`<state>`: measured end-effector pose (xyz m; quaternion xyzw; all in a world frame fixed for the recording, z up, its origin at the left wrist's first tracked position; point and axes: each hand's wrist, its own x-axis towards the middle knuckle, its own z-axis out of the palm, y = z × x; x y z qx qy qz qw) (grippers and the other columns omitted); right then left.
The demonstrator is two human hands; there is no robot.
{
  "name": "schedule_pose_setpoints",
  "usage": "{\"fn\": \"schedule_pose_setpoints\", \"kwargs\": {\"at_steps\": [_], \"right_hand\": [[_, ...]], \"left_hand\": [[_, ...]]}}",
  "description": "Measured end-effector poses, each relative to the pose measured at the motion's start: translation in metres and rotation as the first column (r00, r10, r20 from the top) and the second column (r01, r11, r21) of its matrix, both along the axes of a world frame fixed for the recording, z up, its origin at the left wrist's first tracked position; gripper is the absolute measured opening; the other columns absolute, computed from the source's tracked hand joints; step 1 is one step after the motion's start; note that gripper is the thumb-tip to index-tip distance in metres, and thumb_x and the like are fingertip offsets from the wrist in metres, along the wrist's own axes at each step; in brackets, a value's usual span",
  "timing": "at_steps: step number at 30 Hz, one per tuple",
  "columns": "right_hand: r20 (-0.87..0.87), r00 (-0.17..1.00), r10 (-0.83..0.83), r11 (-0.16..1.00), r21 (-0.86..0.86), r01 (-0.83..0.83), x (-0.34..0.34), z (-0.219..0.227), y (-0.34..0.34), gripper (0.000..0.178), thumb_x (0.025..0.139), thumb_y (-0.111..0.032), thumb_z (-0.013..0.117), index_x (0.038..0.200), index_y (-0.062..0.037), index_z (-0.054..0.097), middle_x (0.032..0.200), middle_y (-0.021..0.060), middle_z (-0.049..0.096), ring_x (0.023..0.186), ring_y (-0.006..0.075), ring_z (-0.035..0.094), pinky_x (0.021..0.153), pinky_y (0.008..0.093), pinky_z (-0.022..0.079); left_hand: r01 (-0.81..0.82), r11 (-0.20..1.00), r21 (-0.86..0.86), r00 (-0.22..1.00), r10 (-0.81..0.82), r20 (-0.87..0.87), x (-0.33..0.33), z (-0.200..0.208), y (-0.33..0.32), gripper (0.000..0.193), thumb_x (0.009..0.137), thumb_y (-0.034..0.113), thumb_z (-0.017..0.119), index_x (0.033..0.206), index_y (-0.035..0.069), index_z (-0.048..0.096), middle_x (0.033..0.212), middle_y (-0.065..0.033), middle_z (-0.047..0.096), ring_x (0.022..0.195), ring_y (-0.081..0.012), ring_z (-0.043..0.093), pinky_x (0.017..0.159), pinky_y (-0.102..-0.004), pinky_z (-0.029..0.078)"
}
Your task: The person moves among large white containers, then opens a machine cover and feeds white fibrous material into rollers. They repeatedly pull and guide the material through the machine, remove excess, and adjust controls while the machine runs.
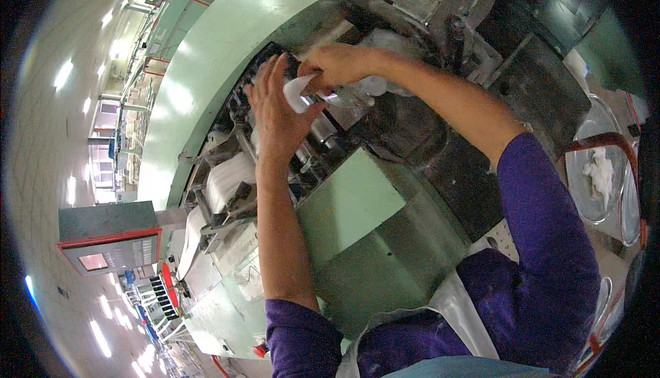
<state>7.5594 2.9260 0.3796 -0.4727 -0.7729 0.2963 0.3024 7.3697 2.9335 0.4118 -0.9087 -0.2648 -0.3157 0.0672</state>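
Both hands are over the rollers of a green machine. My right hand comes in from the right with its fingers closed on one edge of a white, soft-looking piece of fibre. Close beside it, my left hand has its fingers stretched out and its thumb apart. The white piece lies by the left palm, between thumb and fingers; whether the palm touches it is hard to tell. A broad white fibre band runs through the machine to the left of my left forearm.
A curved light green cover rises behind the hands. A flat green panel lies between my forearms. Dark metal machine parts stand at the upper right. At far right, a clear round container holds white fluff. A grey control box juts out at left.
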Motion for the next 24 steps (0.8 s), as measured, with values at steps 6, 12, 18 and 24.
{"fn": "schedule_pose_setpoints", "kwargs": {"at_steps": [6, 12, 18, 24], "right_hand": [[0.201, 0.960, -0.196, 0.908, 0.407, 0.100, 0.014, -0.001, -0.022, 0.025, 0.075, -0.020, 0.065, 0.094, -0.0047, 0.065, 0.083, 0.0180, 0.065, 0.082, 0.0323, 0.064, 0.072, 0.0425, 0.048], [0.407, 0.747, -0.526, 0.845, 0.149, 0.513, 0.043, -0.072, -0.007, 0.025, 0.077, -0.015, 0.061, 0.100, -0.0082, 0.063, 0.098, 0.0181, 0.061, 0.102, 0.0350, 0.056, 0.086, 0.0512, 0.040], [0.266, 0.519, -0.813, 0.566, 0.145, 0.812, 0.016, -0.159, -0.028, 0.049, 0.073, -0.017, 0.067, 0.119, -0.0067, 0.055, 0.128, 0.0194, 0.047, 0.122, 0.0390, 0.040, 0.097, 0.0539, 0.036], [-0.055, 0.787, -0.614, 0.769, -0.266, 0.582, 0.032, -0.128, -0.074, 0.045, 0.068, -0.015, 0.069, 0.110, -0.0012, 0.059, 0.111, 0.0193, 0.060, 0.102, 0.0339, 0.057, 0.088, 0.0430, 0.046]], "left_hand": [[-0.132, 0.703, -0.699, 0.987, 0.027, -0.159, 0.012, 0.003, -0.009, 0.043, 0.078, 0.032, 0.070, 0.110, 0.005, 0.060, 0.079, -0.0119, 0.063, 0.076, -0.0246, 0.062, 0.066, -0.0331, 0.046], [-0.078, 0.628, -0.774, 0.997, 0.060, -0.052, -0.013, 0.003, 0.003, 0.028, 0.092, 0.028, 0.055, 0.097, 0.002, 0.066, 0.060, 0.0029, 0.039, 0.058, -0.0066, 0.035, 0.052, -0.0250, 0.030], [0.028, 0.652, -0.757, 0.940, 0.241, 0.241, -0.023, -0.002, 0.015, 0.030, 0.096, 0.028, 0.051, 0.101, 0.003, 0.065, 0.060, 0.0031, 0.047, 0.056, -0.0048, 0.041, 0.051, -0.0208, 0.031], [0.056, 0.738, -0.673, 0.913, 0.235, 0.334, -0.024, -0.005, 0.016, 0.030, 0.096, 0.028, 0.049, 0.099, 0.003, 0.065, 0.063, 0.0023, 0.050, 0.060, -0.0055, 0.044, 0.056, -0.0213, 0.033]]}}
